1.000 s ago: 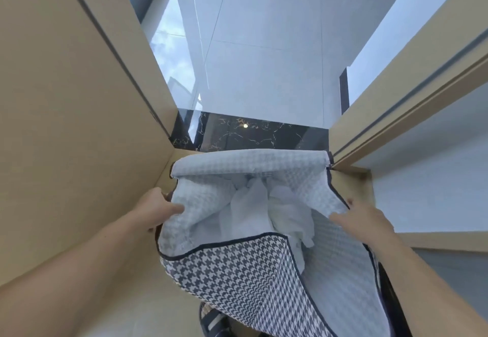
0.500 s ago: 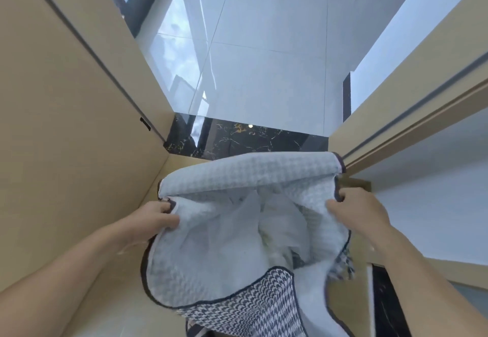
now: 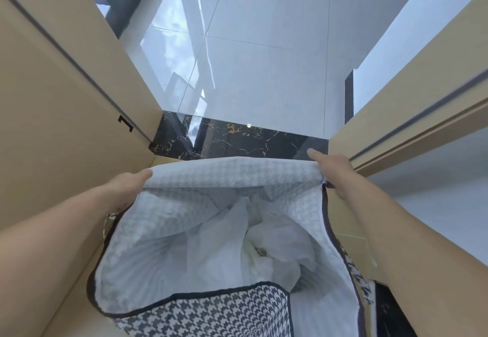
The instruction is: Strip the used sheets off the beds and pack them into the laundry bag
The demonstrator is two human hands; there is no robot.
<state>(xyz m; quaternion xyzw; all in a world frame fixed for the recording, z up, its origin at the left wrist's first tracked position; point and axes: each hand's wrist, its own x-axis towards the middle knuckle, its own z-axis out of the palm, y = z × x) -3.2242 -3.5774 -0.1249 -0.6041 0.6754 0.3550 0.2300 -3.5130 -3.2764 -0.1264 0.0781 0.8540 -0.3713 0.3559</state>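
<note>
The fingers of my left hand point(image 3: 126, 188) are curled round the far left corner of the laundry bag point(image 3: 163, 233), with the thumb lying on top of the rim. The fingers of my right hand point(image 3: 335, 174) grip the far right corner of the same rim, and one finger point(image 3: 315, 155) sticks out straight past it. Between my hands the far rim is pulled taut and the bag's mouth gapes wide towards me. The outside is black-and-white houndstooth with dark piping; the lining is pale. Down inside lie the sheets point(image 3: 237, 241), white and crumpled, well below the rim. The bag is between two wooden panels point(image 3: 58, 130), just short of a black marble threshold point(image 3: 237, 139). Beyond that lies a glossy pale tiled floor point(image 3: 264, 59).
</note>
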